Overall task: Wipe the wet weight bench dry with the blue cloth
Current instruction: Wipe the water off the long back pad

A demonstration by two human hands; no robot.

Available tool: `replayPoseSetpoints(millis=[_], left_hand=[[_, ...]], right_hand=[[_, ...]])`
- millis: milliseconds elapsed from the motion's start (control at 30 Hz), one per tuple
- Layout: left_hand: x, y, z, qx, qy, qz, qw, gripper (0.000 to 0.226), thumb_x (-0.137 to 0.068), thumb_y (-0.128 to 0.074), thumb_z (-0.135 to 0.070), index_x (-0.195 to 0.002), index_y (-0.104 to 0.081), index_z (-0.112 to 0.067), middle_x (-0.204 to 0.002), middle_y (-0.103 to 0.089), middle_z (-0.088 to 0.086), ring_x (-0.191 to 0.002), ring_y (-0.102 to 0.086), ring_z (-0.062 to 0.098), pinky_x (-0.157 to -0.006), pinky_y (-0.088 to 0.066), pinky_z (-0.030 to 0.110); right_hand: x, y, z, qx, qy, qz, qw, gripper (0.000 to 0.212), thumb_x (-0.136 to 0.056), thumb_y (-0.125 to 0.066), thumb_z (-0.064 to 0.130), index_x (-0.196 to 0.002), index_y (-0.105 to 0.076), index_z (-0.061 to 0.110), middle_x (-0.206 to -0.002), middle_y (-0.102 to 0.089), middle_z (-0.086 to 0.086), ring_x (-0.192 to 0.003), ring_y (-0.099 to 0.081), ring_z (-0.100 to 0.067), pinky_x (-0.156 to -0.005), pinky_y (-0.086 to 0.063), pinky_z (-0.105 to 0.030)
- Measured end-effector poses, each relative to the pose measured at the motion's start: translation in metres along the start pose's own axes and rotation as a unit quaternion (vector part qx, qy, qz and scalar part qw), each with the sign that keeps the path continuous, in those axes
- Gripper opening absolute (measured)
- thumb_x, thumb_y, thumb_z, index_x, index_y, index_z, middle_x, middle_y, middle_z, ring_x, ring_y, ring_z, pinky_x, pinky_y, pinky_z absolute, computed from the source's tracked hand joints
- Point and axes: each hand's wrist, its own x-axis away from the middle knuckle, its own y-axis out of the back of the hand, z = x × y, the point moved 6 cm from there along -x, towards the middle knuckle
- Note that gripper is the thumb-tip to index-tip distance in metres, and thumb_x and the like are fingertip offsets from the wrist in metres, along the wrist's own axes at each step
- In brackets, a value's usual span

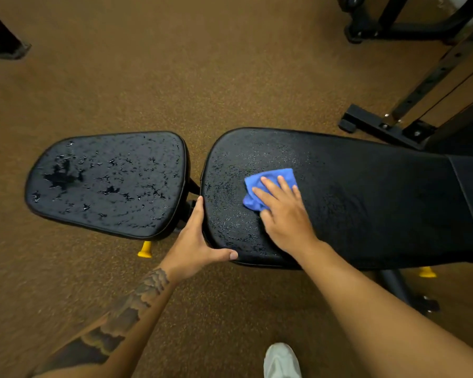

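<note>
The right end of the weight bench (366, 200) is cut off by the frame. The blue cloth (268, 184), on the bench's long pad near its left end, is half covered by the right hand (284, 216), laid flat with straight fingers. That end's near corner is clasped by the left hand (200, 241).

Bare left hand (194, 242) and right hand (283, 214), bare forearms, dark cloud-shaped tattoo (126, 309) in grey shading along the left forearm from the wrist up, pale whitish shoe (281, 361)

Narrow gap (195, 170) between seat pad (107, 184) and back pad (352, 200); open floor (175, 77) beyond.
</note>
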Motion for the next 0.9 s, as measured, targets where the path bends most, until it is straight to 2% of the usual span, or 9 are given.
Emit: replayPoseSetpoints(millis=[100, 200, 300, 433, 567, 633, 700, 800, 900], left_hand=[[0.002, 0.001, 0.004, 0.012, 0.019, 0.005, 1.0, 0.129, -0.056, -0.09, -0.035, -0.151, -0.002, -0.033, -0.152, -0.033, -0.014, -0.136, -0.031, -0.01, -0.111, -0.025, 0.011], [0.001, 0.003, 0.011, 0.039, 0.049, 0.007, 0.998, 0.115, -0.062, -0.073, -0.044, -0.152, -0.003, -0.033, -0.151, -0.028, -0.022, -0.136, -0.029, -0.012, -0.119, -0.023, 0.029], [-0.002, 0.004, 0.016, 0.042, 0.064, 0.01, 0.997, 0.114, -0.061, -0.066, -0.045, -0.154, -0.002, -0.03, -0.147, -0.019, -0.033, -0.135, -0.022, -0.018, -0.121, -0.017, 0.031], [-0.003, 0.002, 0.018, 0.041, 0.073, 0.004, 0.996, 0.111, -0.065, -0.067, -0.034, -0.154, -0.002, -0.033, -0.154, -0.018, -0.026, -0.142, -0.018, -0.008, -0.122, -0.015, 0.036], [-0.002, 0.001, 0.017, 0.035, 0.071, -0.026, 0.997, 0.106, -0.066, -0.065, -0.029, -0.154, -0.006, -0.029, -0.157, -0.023, -0.015, -0.141, -0.025, -0.003, -0.121, -0.018, 0.032], [-0.002, 0.001, 0.015, 0.031, 0.074, -0.041, 0.996, 0.106, -0.063, -0.064, -0.033, -0.154, -0.01, -0.029, -0.149, -0.03, -0.023, -0.133, -0.033, -0.009, -0.115, -0.023, 0.025], [-0.003, 0.0, 0.012, 0.036, 0.075, -0.057, 0.995, 0.098, -0.07, -0.063, -0.021, -0.154, -0.012, -0.027, -0.142, -0.032, -0.028, -0.124, -0.035, -0.014, -0.11, -0.027, 0.022], [-0.004, -0.001, 0.009, 0.029, 0.069, -0.075, 0.994, 0.091, -0.083, -0.062, 0.004, -0.154, -0.012, -0.023, -0.147, -0.024, -0.021, -0.131, -0.027, -0.011, -0.112, -0.022, 0.02], [-0.005, 0.0, 0.011, 0.016, 0.071, -0.07, 0.995, 0.091, -0.086, -0.058, 0.009, -0.155, -0.009, -0.024, -0.147, -0.016, -0.024, -0.137, -0.018, -0.007, -0.113, -0.016, 0.018]], right_hand=[[-0.006, -0.016, 0.035, -0.002, 0.006, 0.004, 1.0, 0.055, -0.081, -0.035, 0.026, -0.133, -0.054, 0.023, -0.149, -0.041, 0.001, -0.142, -0.026, -0.032, -0.115, -0.016, -0.052], [0.043, -0.023, 0.051, 0.002, 0.097, 0.03, 0.995, 0.055, -0.08, -0.038, 0.027, -0.133, -0.053, 0.024, -0.148, -0.041, 0.002, -0.141, -0.029, -0.029, -0.115, -0.018, -0.051], [0.098, -0.019, 0.028, 0.019, 0.153, 0.044, 0.987, 0.053, -0.08, -0.045, 0.025, -0.133, -0.052, 0.025, -0.148, -0.042, 0.003, -0.141, -0.028, -0.025, -0.113, -0.022, -0.049], [0.101, -0.004, -0.005, -0.005, 0.097, -0.01, 0.995, 0.048, -0.081, -0.045, 0.022, -0.126, -0.059, 0.025, -0.143, -0.047, 0.005, -0.139, -0.033, -0.023, -0.11, -0.026, -0.049], [0.07, -0.014, 0.029, -0.018, 0.008, -0.023, 1.0, 0.048, -0.082, -0.041, 0.028, -0.125, -0.06, 0.027, -0.143, -0.048, 0.006, -0.139, -0.032, -0.026, -0.111, -0.025, -0.052], [0.065, -0.024, 0.053, -0.01, 0.035, -0.02, 0.999, 0.05, -0.082, -0.04, 0.028, -0.127, -0.058, 0.024, -0.144, -0.047, 0.004, -0.139, -0.032, -0.028, -0.112, -0.024, -0.053], [0.073, -0.03, 0.061, 0.005, 0.075, -0.017, 0.997, 0.05, -0.082, -0.04, 0.027, -0.13, -0.056, 0.023, -0.145, -0.046, 0.002, -0.138, -0.033, -0.029, -0.112, -0.025, -0.053], [0.104, -0.028, 0.039, 0.032, 0.128, -0.011, 0.991, 0.051, -0.082, -0.045, 0.024, -0.132, -0.054, 0.023, -0.146, -0.045, 0.002, -0.14, -0.032, -0.027, -0.113, -0.026, -0.051], [0.134, -0.009, -0.015, 0.039, 0.104, -0.033, 0.993, 0.053, -0.081, -0.048, 0.021, -0.133, -0.053, 0.022, -0.147, -0.044, 0.002, -0.141, -0.03, -0.025, -0.112, -0.025, -0.049]])
